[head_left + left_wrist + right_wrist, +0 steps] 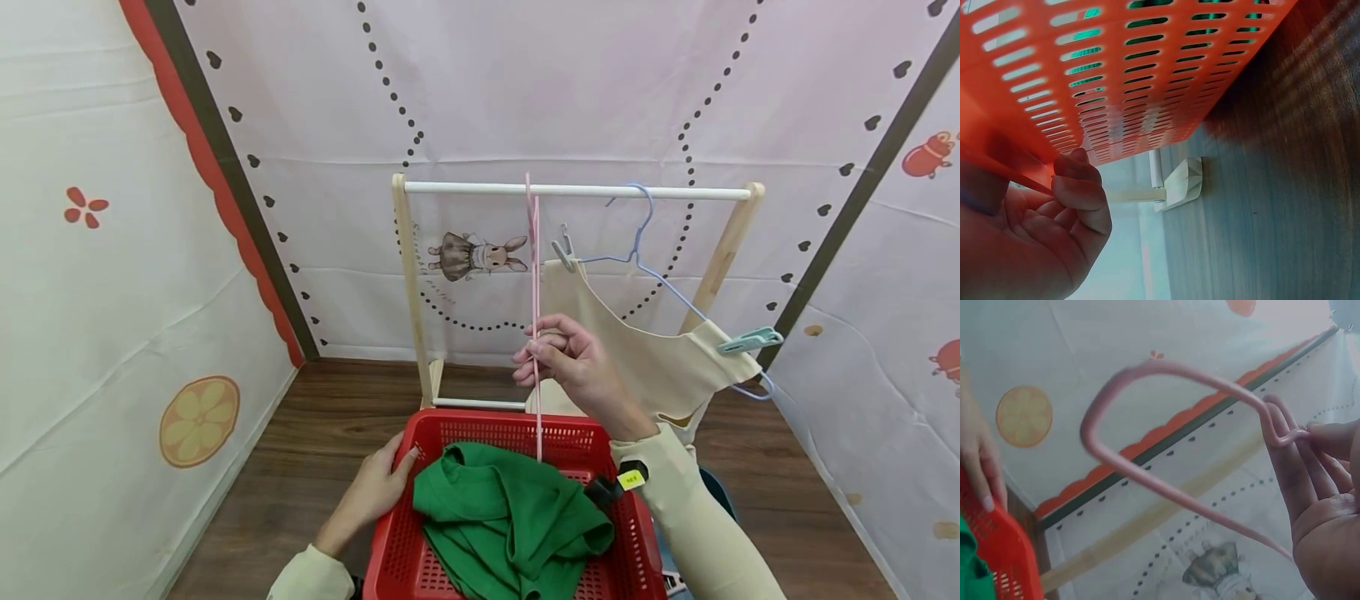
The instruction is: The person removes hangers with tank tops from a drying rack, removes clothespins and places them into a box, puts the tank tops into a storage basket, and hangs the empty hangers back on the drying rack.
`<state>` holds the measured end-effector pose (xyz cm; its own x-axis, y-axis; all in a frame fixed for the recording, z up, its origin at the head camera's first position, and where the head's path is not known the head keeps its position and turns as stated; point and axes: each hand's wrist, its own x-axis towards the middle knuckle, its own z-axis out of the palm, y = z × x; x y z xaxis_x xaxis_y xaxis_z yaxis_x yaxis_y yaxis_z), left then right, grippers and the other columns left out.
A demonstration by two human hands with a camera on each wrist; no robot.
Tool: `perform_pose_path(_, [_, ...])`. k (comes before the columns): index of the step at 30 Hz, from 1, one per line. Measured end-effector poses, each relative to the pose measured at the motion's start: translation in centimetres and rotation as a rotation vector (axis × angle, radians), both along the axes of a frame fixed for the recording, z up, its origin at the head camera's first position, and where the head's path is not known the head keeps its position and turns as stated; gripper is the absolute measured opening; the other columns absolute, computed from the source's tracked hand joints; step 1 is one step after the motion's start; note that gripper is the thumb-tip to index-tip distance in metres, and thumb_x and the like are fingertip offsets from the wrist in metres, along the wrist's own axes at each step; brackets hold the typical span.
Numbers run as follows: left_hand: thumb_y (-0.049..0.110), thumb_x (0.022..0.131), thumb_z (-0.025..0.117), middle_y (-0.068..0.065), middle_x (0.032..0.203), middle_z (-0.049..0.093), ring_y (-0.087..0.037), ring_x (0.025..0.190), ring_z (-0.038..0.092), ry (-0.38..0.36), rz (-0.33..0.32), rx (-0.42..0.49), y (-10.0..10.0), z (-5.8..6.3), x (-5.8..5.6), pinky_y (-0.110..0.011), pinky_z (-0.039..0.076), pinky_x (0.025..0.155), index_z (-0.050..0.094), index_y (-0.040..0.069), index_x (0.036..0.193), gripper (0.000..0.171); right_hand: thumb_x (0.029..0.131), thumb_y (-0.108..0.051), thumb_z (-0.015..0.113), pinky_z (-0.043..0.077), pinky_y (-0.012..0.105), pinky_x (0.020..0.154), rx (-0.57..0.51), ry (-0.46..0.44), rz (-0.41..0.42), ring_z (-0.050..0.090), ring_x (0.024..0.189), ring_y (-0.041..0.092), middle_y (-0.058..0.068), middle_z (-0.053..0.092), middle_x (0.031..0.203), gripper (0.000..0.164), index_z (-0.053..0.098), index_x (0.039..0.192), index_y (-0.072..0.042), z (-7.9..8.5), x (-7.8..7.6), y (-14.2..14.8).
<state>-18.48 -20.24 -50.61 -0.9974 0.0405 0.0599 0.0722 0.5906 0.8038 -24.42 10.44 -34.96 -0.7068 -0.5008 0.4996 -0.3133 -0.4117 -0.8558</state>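
Hanger, pink and slim, stands upright in front of the rack. The right hand pinches it between thumb and fingers partway along its length, with the hook above the grip and the lower end below, over the red basket. The hook overlaps the white rail; whether they touch I cannot tell.

From the head it is seen almost edge-on, as two close lines. The right wrist view opens it into a rounded loop, with the thumb at a small notch and one long side running down behind the palm.

The left hand is clamped on the basket's rim, thumb on top; only the left wrist view shows its fingers curled beneath, beside the slotted outer wall and near the rack's pale foot.

Green cloth lies bunched inside the basket. To the right, a beige garment hangs from a blue hanger, a teal clip at one shoulder.
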Motion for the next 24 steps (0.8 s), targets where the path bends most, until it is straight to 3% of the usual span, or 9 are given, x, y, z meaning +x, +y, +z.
perform_pose_path(9, [0.014,0.102,0.055,-0.015,0.094,0.066,-0.013,0.059,0.064,-0.015,0.009,0.017,-0.1,-0.3,-0.1,-0.026,0.054,0.052,0.044,0.002,0.146,0.047,0.102,-0.003,0.052,0.058,0.027,0.068,-0.077,0.031,0.092,0.073,0.078,0.014,0.005,0.075,0.095,0.013,0.056,0.114,-0.004,1.2,0.7,-0.8])
perform_pose_path(17, [0.016,0.103,0.054,-0.019,0.105,0.068,-0.014,0.065,0.067,-0.017,0.006,0.026,0.1,-0.5,-0.1,-0.028,0.056,0.055,0.044,0.001,0.146,0.047,0.102,-0.001,0.049,0.058,0.024,0.067,-0.101,-0.013,0.09,0.072,0.076,0.012,0.005,0.074,0.092,0.015,0.058,0.114,-0.001,2.2,0.9,-1.4])
perform_pose_path(24, [0.016,0.103,0.055,-0.019,0.105,0.068,-0.014,0.067,0.067,0.001,0.008,0.006,0.1,-0.5,0.0,-0.029,0.056,0.059,0.045,0.001,0.145,0.046,0.102,0.003,0.045,0.057,0.023,0.065,-0.132,-0.07,0.08,0.071,0.073,0.01,0.005,0.073,0.089,0.02,0.061,0.113,-0.002,2.8,0.5,-1.9])
